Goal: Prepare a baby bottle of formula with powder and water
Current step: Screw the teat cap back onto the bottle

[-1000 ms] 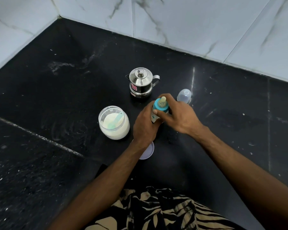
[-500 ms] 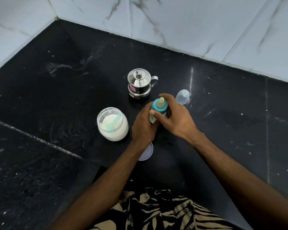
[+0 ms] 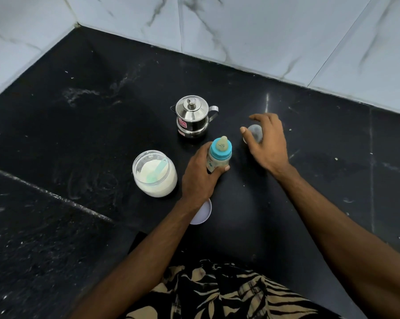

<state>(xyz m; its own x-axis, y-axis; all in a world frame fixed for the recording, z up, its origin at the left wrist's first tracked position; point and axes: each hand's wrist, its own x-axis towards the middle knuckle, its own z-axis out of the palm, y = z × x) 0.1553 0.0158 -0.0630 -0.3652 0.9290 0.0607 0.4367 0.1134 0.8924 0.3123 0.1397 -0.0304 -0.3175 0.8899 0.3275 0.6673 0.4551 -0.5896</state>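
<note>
A baby bottle point(image 3: 219, 155) with a blue collar and pale teat stands upright on the black counter point(image 3: 79, 134). My left hand point(image 3: 200, 178) is wrapped around its lower body. To its right, my right hand point(image 3: 267, 140) hovers with fingers spread over the clear bottle cap point(image 3: 255, 132), thumb and fingers on either side of it; whether they touch it I cannot tell. An open clear jar of white powder point(image 3: 155, 173) with a green scoop point(image 3: 158, 172) inside sits left of the bottle. A lidded steel pot point(image 3: 192, 116) stands behind.
The jar's white lid point(image 3: 203, 214) lies on the counter, partly under my left wrist. White marble-look tiled walls point(image 3: 240, 31) bound the counter at the back and left. Patterned clothing point(image 3: 217, 293) shows at the bottom edge.
My right hand has let go of the bottle's blue collar and moved right to the clear cap. My left hand still holds the bottle.
</note>
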